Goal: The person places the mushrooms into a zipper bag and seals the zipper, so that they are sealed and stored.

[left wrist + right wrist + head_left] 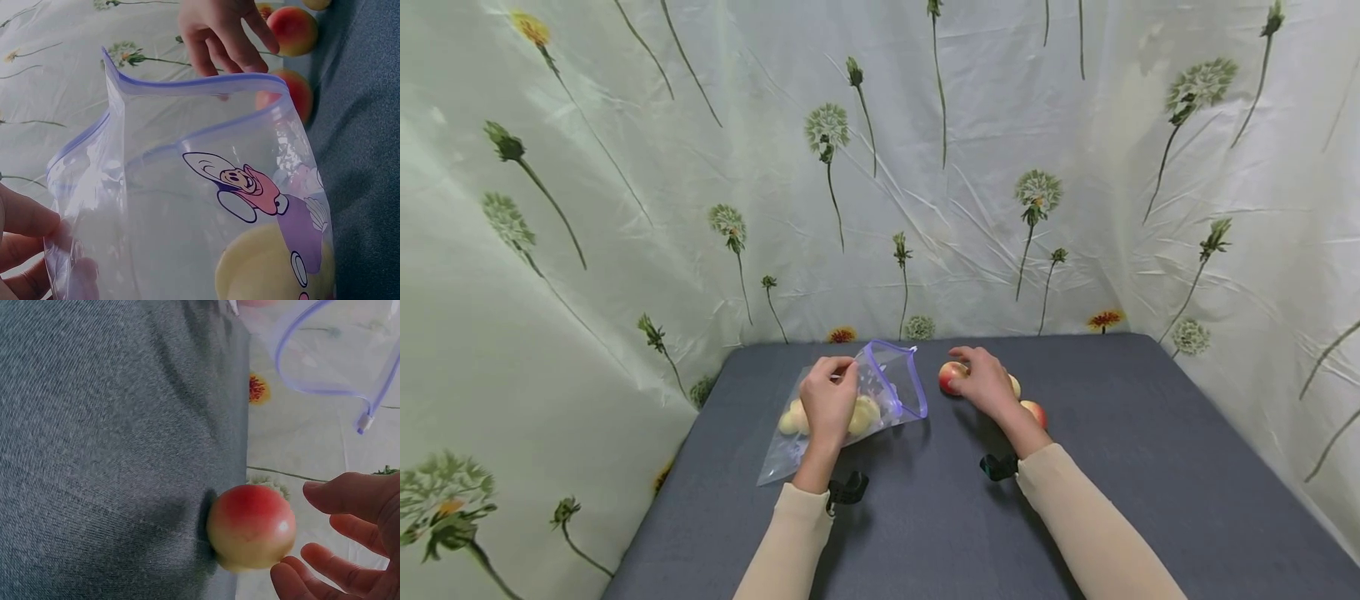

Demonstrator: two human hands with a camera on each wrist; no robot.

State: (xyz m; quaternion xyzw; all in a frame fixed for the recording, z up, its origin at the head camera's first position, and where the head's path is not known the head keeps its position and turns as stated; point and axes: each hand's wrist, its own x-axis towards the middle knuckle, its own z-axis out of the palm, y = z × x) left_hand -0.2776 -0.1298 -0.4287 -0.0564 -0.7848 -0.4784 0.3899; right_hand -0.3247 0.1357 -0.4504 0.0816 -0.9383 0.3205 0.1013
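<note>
A clear zip bag (887, 375) with a purple rim lies on the table, its mouth gaping toward the right. Pale yellow fruits (863, 414) show through its plastic, and a cartoon print marks its side. My left hand (829, 400) pinches the upper edge of the bag between thumb and fingers. Over a round red-and-yellow fruit (251, 526) hovers my right hand (987, 383), thumb and fingers spread. In the right wrist view a fingertip comes very near the fruit; I cannot tell whether it touches.
Beside and behind the right hand lie a yellowish fruit (1015, 386) and another red-and-yellow fruit (1035, 413). Dark grey cloth covers the table (925, 525). A pale curtain (775, 167) with dandelion prints hangs along the back and both sides.
</note>
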